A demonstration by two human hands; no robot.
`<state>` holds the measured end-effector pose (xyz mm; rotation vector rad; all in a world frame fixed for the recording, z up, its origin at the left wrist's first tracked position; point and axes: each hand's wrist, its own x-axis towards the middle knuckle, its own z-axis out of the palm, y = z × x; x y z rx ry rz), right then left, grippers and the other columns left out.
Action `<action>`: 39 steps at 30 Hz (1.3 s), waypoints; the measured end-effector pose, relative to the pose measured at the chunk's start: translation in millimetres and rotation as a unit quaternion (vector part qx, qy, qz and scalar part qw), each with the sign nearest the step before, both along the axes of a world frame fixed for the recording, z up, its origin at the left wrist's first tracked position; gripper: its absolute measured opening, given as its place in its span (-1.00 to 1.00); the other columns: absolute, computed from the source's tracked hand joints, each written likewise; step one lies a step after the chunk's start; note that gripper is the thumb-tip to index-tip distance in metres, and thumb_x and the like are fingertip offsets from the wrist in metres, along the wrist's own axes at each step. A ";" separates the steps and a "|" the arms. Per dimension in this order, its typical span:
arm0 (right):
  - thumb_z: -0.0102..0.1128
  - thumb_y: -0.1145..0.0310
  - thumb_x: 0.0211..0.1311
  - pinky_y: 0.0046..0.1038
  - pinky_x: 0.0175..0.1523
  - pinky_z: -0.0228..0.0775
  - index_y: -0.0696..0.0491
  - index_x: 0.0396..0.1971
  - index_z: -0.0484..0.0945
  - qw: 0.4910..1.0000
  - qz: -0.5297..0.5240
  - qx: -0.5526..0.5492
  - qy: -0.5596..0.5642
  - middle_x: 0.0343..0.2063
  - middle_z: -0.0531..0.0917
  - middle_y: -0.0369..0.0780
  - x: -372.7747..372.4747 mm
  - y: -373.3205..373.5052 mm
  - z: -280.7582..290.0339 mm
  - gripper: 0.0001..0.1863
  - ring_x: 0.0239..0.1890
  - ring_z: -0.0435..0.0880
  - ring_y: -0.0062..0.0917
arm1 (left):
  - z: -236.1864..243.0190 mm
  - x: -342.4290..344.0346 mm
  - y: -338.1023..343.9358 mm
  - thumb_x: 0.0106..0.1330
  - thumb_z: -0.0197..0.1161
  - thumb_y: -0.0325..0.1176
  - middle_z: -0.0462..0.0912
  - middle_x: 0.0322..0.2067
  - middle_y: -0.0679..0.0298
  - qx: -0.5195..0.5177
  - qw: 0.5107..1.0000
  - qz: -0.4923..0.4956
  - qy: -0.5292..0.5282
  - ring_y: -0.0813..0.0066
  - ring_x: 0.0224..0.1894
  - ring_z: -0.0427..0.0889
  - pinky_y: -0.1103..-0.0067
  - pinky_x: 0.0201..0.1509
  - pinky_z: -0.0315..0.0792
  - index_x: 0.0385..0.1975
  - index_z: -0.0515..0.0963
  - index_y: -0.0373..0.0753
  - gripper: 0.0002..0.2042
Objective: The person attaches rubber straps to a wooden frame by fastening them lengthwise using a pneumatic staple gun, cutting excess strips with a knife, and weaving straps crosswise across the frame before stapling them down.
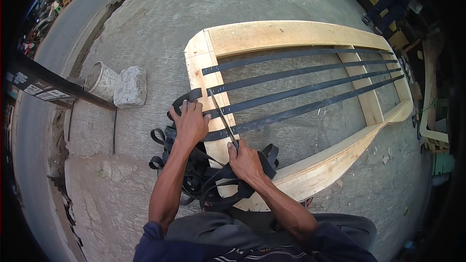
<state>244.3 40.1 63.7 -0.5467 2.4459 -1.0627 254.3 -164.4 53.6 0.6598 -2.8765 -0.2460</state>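
Observation:
A pale wooden frame lies before me, with several black elastic webbing straps stretched across it and stapled at its left end. My left hand rests over that end, fingers closed on a loose webbing strap that curls up beside the fingertips. My right hand grips a long pointed metal blade, tip angled up and left across the straps. The palm hides its handle, so I cannot tell whether it is a knife or scissors. A tangled heap of black webbing lies below and between my hands.
A whitish bucket and a pale stone block stand on the rough concrete left of the frame, near a dark post. Beyond runs a road. A person in dark clothes is at the far right, among furniture parts and wood pieces.

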 end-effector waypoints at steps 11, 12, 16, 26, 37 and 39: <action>0.01 0.18 0.49 0.16 -0.20 0.49 0.32 -0.22 0.38 0.998 0.023 0.041 -0.035 -0.53 0.62 0.28 -12.6 -9.5 4.1 -0.60 -0.41 0.66 0.27 | 10.9 15.4 15.9 0.32 0.28 -0.33 0.63 -0.50 0.03 0.078 0.996 -0.048 0.015 0.09 -0.37 0.56 0.25 -0.02 0.13 -0.24 0.60 -0.17 -0.89; 0.01 0.18 0.49 0.16 -0.20 0.49 0.32 -0.22 0.38 0.998 0.023 0.046 -0.039 -0.53 0.62 0.28 -12.1 -9.4 0.9 -0.60 -0.41 0.66 0.27 | 8.6 15.1 14.7 0.32 0.28 -0.34 0.59 -0.56 0.03 0.076 0.995 -0.049 0.046 0.09 -0.41 0.53 0.26 -0.04 0.13 -0.27 0.60 -0.17 -0.91; 0.04 0.21 0.48 0.17 -0.28 0.48 0.28 -0.22 0.34 0.997 0.017 0.072 -0.013 -0.56 0.61 0.26 11.1 20.2 0.5 -0.64 -0.42 0.65 0.28 | 13.7 16.8 19.1 0.34 0.27 -0.35 0.60 -0.56 0.06 0.081 0.992 -0.075 0.054 0.08 -0.42 0.54 0.25 -0.03 0.14 -0.33 0.55 -0.18 -0.92; 0.07 0.17 0.52 -0.05 -0.33 0.44 0.20 -0.18 0.45 0.989 -0.059 -0.003 -0.136 -0.59 0.61 0.12 25.7 55.8 33.2 -0.67 -0.45 0.70 0.09 | 3.8 25.3 24.1 0.35 0.25 -0.39 0.57 -0.57 0.19 0.110 0.993 -0.010 0.042 0.19 -0.39 0.56 0.28 0.12 0.16 -0.33 0.51 -0.19 -0.94; 0.02 0.14 0.52 0.09 -0.26 0.46 0.28 -0.20 0.44 0.991 0.007 0.004 -0.131 -0.57 0.62 0.19 -17.0 17.8 12.6 -0.59 -0.43 0.66 0.22 | 2.7 26.8 28.3 0.34 0.26 -0.42 0.53 -0.61 0.15 0.116 0.991 -0.017 0.064 0.17 -0.41 0.54 0.25 0.12 0.17 -0.39 0.49 -0.20 -0.91; 0.02 0.14 0.52 0.09 -0.26 0.46 0.28 -0.21 0.44 0.992 0.013 0.002 -0.125 -0.57 0.63 0.20 -10.7 17.9 10.0 -0.60 -0.42 0.66 0.23 | 7.2 27.9 28.2 0.35 0.26 -0.43 0.54 -0.60 0.16 0.115 0.992 -0.018 0.056 0.18 -0.40 0.54 0.25 0.12 0.17 -0.39 0.48 -0.20 -0.90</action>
